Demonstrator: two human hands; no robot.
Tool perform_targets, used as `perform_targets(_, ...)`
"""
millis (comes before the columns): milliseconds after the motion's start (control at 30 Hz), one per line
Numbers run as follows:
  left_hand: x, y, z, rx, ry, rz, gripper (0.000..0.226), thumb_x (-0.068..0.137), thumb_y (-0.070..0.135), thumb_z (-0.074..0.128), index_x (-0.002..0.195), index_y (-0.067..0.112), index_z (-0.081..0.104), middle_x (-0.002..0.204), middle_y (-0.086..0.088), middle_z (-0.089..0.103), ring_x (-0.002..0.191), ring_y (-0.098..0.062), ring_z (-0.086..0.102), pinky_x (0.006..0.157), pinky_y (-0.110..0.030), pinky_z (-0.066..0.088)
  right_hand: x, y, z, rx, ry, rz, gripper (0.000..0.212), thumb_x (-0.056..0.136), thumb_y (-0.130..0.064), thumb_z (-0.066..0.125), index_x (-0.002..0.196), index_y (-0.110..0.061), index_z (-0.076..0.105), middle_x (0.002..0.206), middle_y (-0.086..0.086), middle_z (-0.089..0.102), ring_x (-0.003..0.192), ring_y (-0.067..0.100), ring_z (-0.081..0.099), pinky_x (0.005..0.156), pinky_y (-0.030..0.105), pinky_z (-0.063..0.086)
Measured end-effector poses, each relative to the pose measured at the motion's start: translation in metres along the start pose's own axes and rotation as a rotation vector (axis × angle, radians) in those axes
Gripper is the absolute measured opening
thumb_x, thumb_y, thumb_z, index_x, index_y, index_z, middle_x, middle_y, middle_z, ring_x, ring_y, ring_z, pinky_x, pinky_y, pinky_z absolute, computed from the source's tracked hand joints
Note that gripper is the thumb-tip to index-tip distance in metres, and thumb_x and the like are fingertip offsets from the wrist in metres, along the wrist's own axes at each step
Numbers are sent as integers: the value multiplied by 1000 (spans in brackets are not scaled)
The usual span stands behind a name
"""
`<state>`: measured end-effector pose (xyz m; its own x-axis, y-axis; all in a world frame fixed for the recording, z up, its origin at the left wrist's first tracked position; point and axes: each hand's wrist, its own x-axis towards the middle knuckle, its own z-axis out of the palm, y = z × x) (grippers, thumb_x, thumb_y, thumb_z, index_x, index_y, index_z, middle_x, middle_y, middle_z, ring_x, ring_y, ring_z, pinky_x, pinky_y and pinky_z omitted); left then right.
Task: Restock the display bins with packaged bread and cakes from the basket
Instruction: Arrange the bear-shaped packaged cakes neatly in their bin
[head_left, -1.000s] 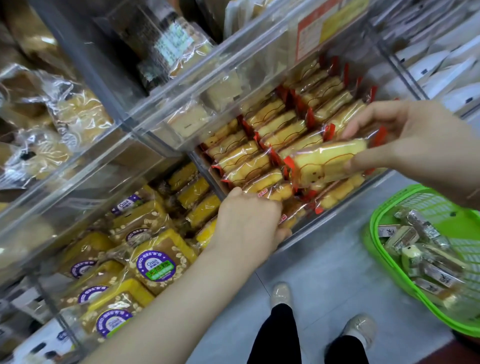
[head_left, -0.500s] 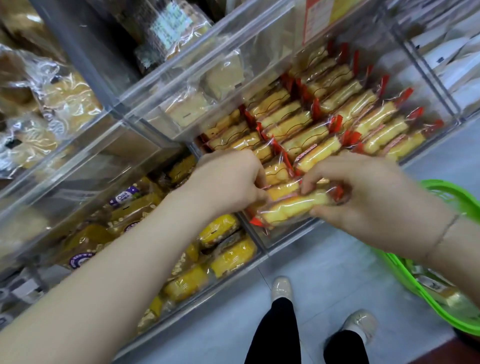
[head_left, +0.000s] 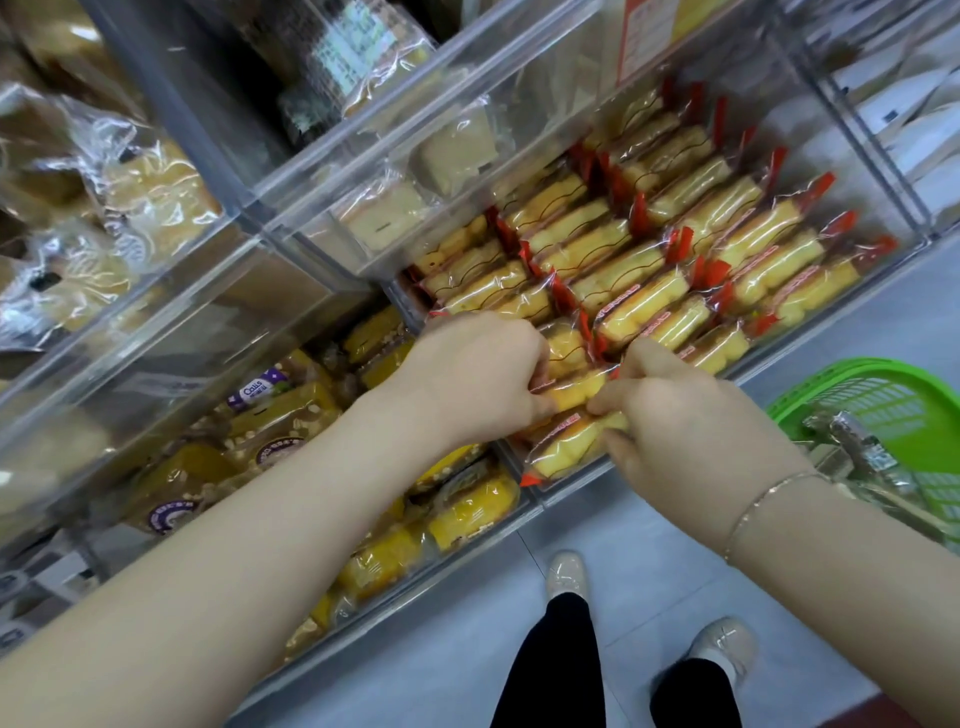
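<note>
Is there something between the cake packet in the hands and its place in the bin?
Nothing separate shows. Both the left hand and right hand hold the cake packet at the clear bin front, against neighbouring packets.

Bright even light, glare on plastic wrappers, blurred, bowed edges

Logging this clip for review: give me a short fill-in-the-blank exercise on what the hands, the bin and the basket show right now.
1. Both the left hand and the right hand hold packaged cakes at the ____ edge of the clear bin.
2. The wrapped cake under the right hand has ____ sealed ends.
3. The basket on the floor is ____ in colour.
4. A thin bracelet sits on the ____ wrist.

Missing words: front; red; green; right
</note>
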<state>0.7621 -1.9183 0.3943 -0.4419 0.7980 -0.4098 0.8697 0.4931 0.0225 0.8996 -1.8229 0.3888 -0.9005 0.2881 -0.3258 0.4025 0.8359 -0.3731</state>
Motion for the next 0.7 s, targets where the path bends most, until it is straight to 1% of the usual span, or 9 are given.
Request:
perform_targets(100,-4,5,-1,61,8,26,28,84,54,58,87,27,63,75,9,60,72,-17,59,57,-28,42,6,-1,4,-97,47,-12,21,87,-20,54,104,-26,65,107,-5,47,88,19,50,78,27,40)
perform_targets(167,-10,10,-2,113,34,38,30,87,54,55,87,24,60,74,7,59,74,-20,61,58,-29,43,13,3,1,-31,5,-22,21,86,-21,57,104,-25,66,97,-6,46,93,19,50,79,27,41)
perform_targets(233,-21,13,-4,116,156,37,30,86,53,57,83,23,54,71,7,55,72,-21,62,58,-29,45,19,12,-10,104,-106,4,19,85,-24,59,102,-28,67,87,-11,45,86,17,53,73,26,43)
perform_targets(267,-27,14,-4,119,252,42,32,84,54,58,84,23,54,73,6,55,73,-21,62,58,-28,43,21,16,-17,160,-135,22,18,85,-26,60,101,-29,67,85,-12,51,83,16,55,73,27,46)
perform_targets(333,-38,18,0,135,334,30,47,83,62,52,100,19,61,90,2,60,85,-20,61,68,-31,44,24,23,-22,174,-102,24,20,85,-25,60,103,-31,66,87,-6,62,82,17,61,77,31,53)
perform_targets(400,-48,24,9,144,247,-17,70,85,69,36,128,16,52,114,-1,57,103,-21,56,87,-35,42,24,24,-19,142,-55,9,25,86,-19,57,109,-28,64,94,-2,65,84,19,62,79,34,54)
perform_targets(467,-54,32,19,156,181,-28,72,89,66,32,141,17,43,125,-1,54,111,-21,53,96,-35,37,23,21,-10,103,-53,-29,33,87,-11,52,115,-26,61,101,-1,61,88,22,61,79,34,53)
perform_targets(600,-58,35,25,95,163,8,50,95,47,45,133,17,55,114,-1,62,101,-21,59,92,-34,41,27,21,1,-32,-7,-146,25,87,-11,51,108,-20,61,98,-3,53,88,22,58,67,30,49)
perform_targets(700,-56,28,25,51,162,35,49,94,42,50,135,16,54,116,1,64,103,-21,60,94,-34,41,32,30,-5,45,193,-255,16,81,-19,63,95,-17,68,92,0,52,84,21,50,68,29,40)
